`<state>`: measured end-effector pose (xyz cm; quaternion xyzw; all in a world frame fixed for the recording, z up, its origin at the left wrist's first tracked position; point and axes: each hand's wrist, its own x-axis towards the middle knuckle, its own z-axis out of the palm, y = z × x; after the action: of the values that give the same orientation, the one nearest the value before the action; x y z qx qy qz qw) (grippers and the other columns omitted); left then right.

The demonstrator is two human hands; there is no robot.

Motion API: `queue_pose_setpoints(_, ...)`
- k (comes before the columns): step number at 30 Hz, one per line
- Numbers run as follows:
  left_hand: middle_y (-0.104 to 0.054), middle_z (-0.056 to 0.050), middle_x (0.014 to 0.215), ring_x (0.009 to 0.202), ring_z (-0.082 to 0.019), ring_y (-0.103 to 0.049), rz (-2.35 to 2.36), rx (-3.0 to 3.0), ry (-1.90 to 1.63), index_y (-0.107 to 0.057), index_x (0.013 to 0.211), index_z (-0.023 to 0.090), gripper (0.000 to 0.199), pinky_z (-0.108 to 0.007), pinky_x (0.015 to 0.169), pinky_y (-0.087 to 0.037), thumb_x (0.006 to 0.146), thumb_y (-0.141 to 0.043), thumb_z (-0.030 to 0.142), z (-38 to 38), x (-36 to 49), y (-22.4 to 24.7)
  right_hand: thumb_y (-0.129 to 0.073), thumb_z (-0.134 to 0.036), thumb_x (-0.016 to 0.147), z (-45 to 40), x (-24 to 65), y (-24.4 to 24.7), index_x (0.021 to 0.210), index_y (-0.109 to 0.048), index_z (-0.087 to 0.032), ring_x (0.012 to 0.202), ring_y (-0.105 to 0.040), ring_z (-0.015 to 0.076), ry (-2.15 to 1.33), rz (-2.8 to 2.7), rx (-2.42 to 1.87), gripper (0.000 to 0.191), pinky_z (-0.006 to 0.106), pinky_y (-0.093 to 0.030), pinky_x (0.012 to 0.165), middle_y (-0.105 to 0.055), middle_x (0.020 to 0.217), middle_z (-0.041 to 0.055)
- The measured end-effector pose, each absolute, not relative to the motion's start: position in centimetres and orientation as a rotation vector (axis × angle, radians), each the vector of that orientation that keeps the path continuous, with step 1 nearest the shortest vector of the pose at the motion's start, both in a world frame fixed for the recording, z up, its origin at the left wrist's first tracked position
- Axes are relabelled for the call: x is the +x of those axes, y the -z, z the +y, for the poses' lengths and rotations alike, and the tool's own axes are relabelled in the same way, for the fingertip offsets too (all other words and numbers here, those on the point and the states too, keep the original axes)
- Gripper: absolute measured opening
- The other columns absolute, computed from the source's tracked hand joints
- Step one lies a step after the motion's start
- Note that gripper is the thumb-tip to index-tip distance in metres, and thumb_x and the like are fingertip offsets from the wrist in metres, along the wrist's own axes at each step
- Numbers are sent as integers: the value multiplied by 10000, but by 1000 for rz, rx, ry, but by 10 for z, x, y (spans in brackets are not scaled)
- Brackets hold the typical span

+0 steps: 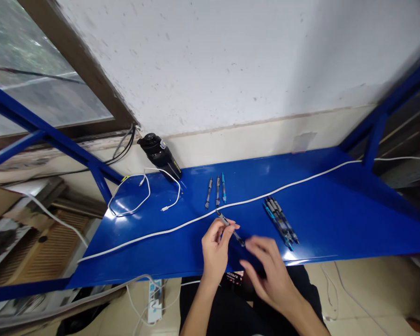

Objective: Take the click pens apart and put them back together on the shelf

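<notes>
My left hand [216, 242] pinches a grey and clear pen [237, 236] at its middle, holding it slanted above the blue shelf. Close by the pen's lower right end is my right hand [268, 266], slightly blurred, with thumb and fingers apart and nothing held. Beyond the left hand, two grey pens [209, 193] and a light blue pen [224, 187] lie side by side, spaced apart. To the right, a close bunch of several pens [282, 223], mostly grey with a light blue one on its left side, rests on the shelf.
A white cable [175, 228] crosses the blue shelf [329, 210] from left to right. At the back left stand a black bottle [161, 156] and a looped white charging cable [149, 191]. Blue metal bars flank both ends. Below sits a power strip [155, 301].
</notes>
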<state>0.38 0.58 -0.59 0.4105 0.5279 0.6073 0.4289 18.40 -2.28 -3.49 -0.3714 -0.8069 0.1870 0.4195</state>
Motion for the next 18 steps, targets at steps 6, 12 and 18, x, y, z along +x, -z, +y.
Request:
queue_pose_setpoints(6, -742, -70, 1007, 739, -179, -757, 1249, 1102, -1504, -761, 1022, 194, 250, -318, 766, -590, 1091, -660, 412, 5, 6, 12, -530, -179, 1108, -72, 206, 117, 1206, -684, -248, 925, -802, 246, -730, -2418, -960, 196, 331, -594, 796, -796, 1068, 75)
queue_pose_setpoints(12, -703, -93, 1051, 838, -195, -672, 1265, 1239, -1452, -805, 1066, 212, 301, -309, 803, -554, 1125, -582, 406, 2, 3, 8, -524, -183, 1096, -64, 213, 183, 1017, -741, -201, 952, -792, 293, -875, -2675, -1232, 232, 340, -530, 790, -797, 1053, 103)
queue_pose_setpoints(18, -741, -88, 963, 863, -219, -661, 1204, 1222, -1356, -779, 1201, 216, 346, -332, 862, -519, 1143, -531, 450, -1, 2, 5, -525, -99, 1058, -59, 209, 184, 1148, -771, -212, 1136, -750, 316, -996, -2639, -1229, 286, 402, -535, 967, -788, 1224, 139)
